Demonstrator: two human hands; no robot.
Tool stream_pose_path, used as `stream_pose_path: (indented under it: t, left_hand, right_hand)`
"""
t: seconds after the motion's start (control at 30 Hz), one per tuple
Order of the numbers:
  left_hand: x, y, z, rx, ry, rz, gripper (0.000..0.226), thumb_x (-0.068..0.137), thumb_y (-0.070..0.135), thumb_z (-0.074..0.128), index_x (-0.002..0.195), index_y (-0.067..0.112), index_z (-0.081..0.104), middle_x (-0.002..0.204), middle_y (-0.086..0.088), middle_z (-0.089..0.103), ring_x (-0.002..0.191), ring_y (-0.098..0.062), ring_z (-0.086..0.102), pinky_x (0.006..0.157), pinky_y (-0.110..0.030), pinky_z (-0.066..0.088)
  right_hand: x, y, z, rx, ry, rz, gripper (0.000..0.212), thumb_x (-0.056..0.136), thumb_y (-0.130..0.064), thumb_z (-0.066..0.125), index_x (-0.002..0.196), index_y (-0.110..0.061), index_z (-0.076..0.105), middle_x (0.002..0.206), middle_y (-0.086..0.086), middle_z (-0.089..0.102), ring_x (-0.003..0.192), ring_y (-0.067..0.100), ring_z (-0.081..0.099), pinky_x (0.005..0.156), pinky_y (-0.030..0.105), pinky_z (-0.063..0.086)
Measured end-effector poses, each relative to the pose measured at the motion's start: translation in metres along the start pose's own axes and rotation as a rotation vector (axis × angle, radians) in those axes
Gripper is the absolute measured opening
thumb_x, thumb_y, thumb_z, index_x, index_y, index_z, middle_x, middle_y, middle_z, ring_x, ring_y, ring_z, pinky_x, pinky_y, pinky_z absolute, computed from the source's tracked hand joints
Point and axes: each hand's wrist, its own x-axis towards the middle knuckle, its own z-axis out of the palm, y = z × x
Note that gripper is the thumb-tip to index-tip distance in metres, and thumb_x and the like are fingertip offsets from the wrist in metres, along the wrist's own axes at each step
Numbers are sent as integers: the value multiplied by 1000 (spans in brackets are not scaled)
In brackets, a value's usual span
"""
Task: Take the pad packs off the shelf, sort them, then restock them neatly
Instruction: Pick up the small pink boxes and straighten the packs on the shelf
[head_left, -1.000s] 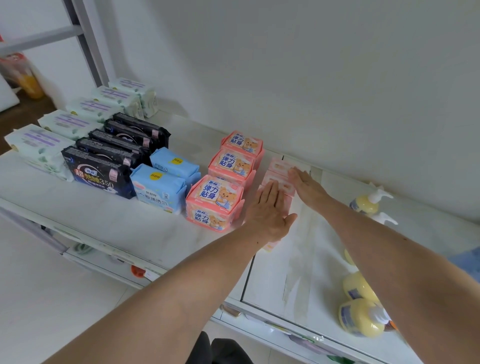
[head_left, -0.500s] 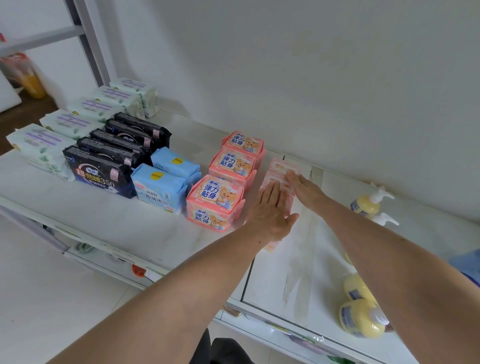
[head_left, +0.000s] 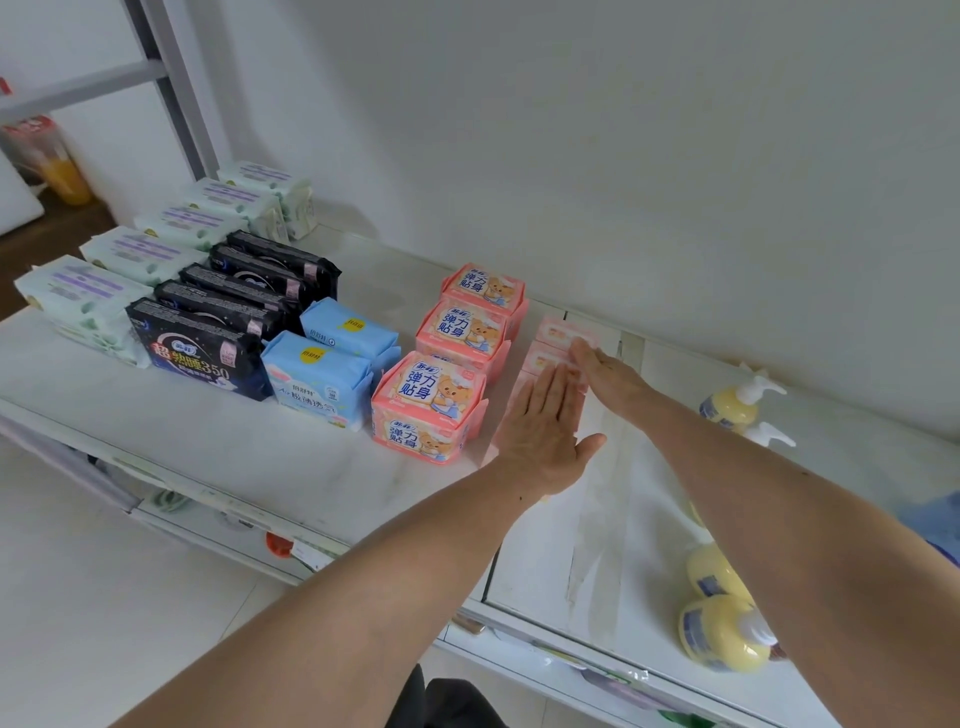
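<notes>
Pad packs stand in sorted rows on the white shelf (head_left: 218, 457). From the left: pale green packs (head_left: 140, 254), black packs (head_left: 208, 340), two light blue packs (head_left: 317, 376), three pink bear-print packs (head_left: 431, 400), then a row of small pale pink packs (head_left: 553, 332). My left hand (head_left: 545, 431) lies flat, fingers together, on the near end of the pale pink row and hides the packs beneath. My right hand (head_left: 610, 376) presses flat against the right side of that row. Neither hand grips a pack.
Yellow pump soap bottles stand on the shelf's right part, two at the back (head_left: 732, 405) and some near the front edge (head_left: 722, 634). A wall rises right behind the shelf. A grey upright post (head_left: 171, 88) stands at the far left.
My right hand has slid slightly nearer along the side of the pale pink row. My left hand has stayed flat on the row's near end.
</notes>
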Motion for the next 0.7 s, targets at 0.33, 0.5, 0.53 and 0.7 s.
stream_pose_path:
  t: [0.33,0.5,0.53,0.7]
  left_hand:
    - [1,4,0,-1,5,-23,76,96,60,5,150,11,-18,159,-7,-22,145,-20,-24,120,-40,-11]
    - [-1,-2,-2,24,-31,-2,79,96,60,11,151,10,-16,159,-9,-21,145,-22,-24,119,-42,-13]
    - [-1,-3,-1,19,-40,-6,78,97,58,14,151,9,-15,159,-10,-20,146,-23,-23,119,-42,-14]
    - [2,-3,3,20,-41,-25,72,99,50,15,152,10,-13,160,-10,-19,146,-24,-21,121,-41,-7]
  right_hand:
    - [1,1,1,5,4,-18,63,96,-64,17,139,-29,47,141,6,51,130,28,45,110,38,30]
    - [1,2,1,3,-5,-29,62,97,-63,17,141,-28,45,143,6,49,132,28,44,112,38,29]
    - [2,1,0,-2,-2,-32,62,97,-62,18,141,-28,44,144,6,48,133,28,43,111,37,29]
    - [3,2,0,-15,0,-29,63,97,-63,17,141,-28,44,144,7,48,132,30,44,110,36,29]
